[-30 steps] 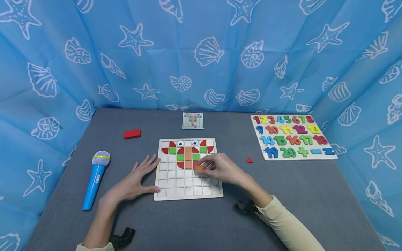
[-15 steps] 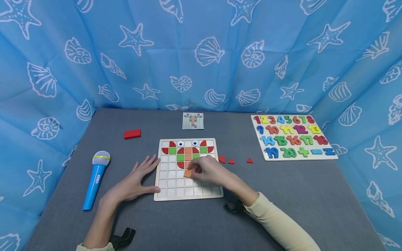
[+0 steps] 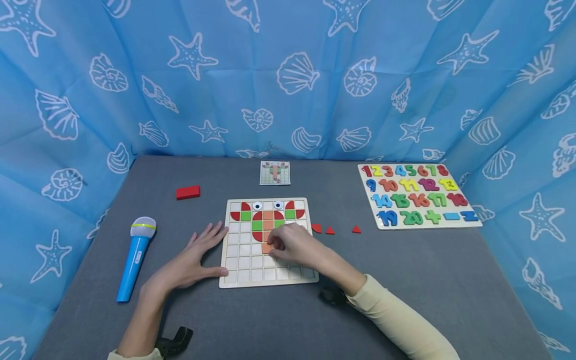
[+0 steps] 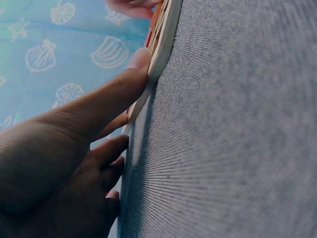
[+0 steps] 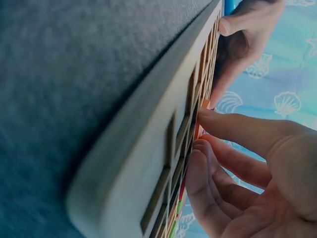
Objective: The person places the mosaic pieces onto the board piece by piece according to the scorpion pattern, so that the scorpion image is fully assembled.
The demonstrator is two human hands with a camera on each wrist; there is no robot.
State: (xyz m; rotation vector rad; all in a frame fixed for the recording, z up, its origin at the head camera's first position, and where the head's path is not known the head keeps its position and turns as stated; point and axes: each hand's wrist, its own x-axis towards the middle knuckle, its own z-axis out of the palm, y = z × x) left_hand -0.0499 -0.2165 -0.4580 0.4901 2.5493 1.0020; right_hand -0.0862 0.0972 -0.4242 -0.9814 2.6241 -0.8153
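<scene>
A wooden grid board (image 3: 232, 280) lies mid-table, part filled with red, green and orange tiles and two eye tiles (image 3: 257, 205). My right hand (image 3: 298, 245) pinches an orange square tile (image 3: 267, 248) at a cell below the orange column. In the right wrist view, thumb and fingertips (image 5: 207, 113) are right at that orange tile (image 5: 199, 130), low over the grid. My left hand (image 3: 194, 260) rests at the board's left edge, fingers spread. The left wrist view shows its thumb (image 4: 141, 59) on the rim. The right hand covers some cells.
Red loose pieces, a quarter-round (image 3: 317, 228) and two triangles (image 3: 330, 230), lie right of the board. A pattern card (image 3: 275, 173) and a red block (image 3: 188, 192) lie behind. A toy microphone (image 3: 135, 265) is at left, a number puzzle (image 3: 380, 223) at right.
My right hand has moved left over the board with the orange tile, which now lies flatter in line with the grid. The quarter-round beside the board came into view. My left hand stays put.
</scene>
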